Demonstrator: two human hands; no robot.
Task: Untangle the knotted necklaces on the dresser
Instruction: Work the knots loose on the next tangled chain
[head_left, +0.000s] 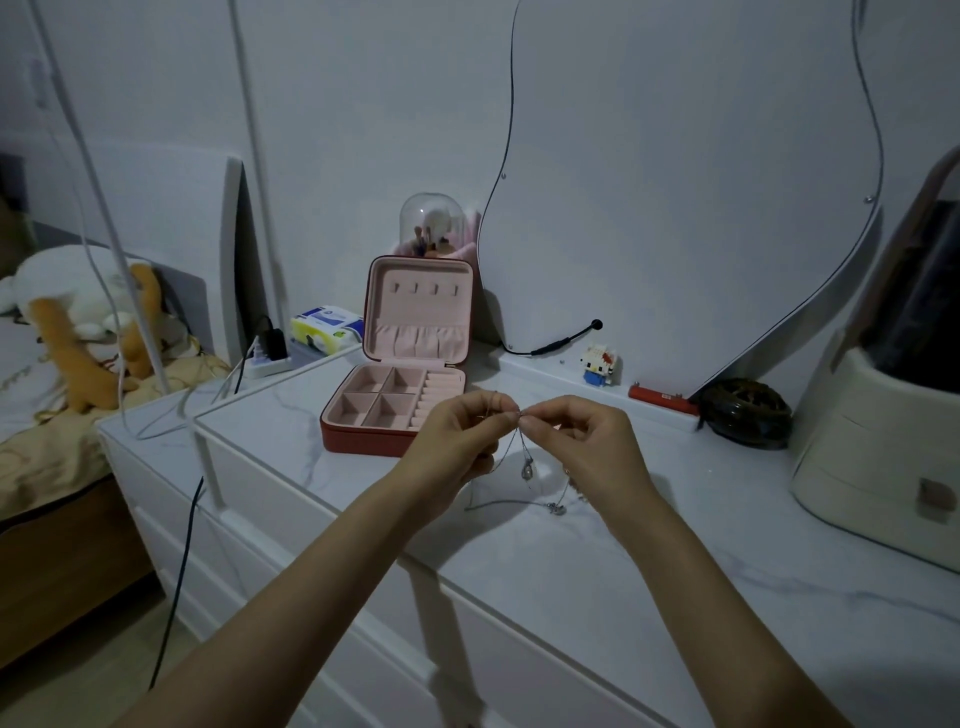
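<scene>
Thin silver necklaces (527, 470) hang in a tangle above the white marble dresser top (571, 561). My left hand (457, 441) and my right hand (576, 441) pinch the chains between thumb and fingertips, the fingertips almost meeting at the top of the tangle. A small drop pendant dangles below the pinch. Lower loops of chain with another pendant (557, 508) trail onto the dresser under my right hand. Part of the chain is hidden behind my fingers.
An open red jewellery box (400, 405) with pink lining stands just behind my left hand. A wavy mirror (675, 182), a toy figure (598, 364), a red bar (662, 399), a dark round object (745, 413) and a cream organiser (883, 447) sit right. Tissues (326, 327) and a power strip (265, 361) sit left.
</scene>
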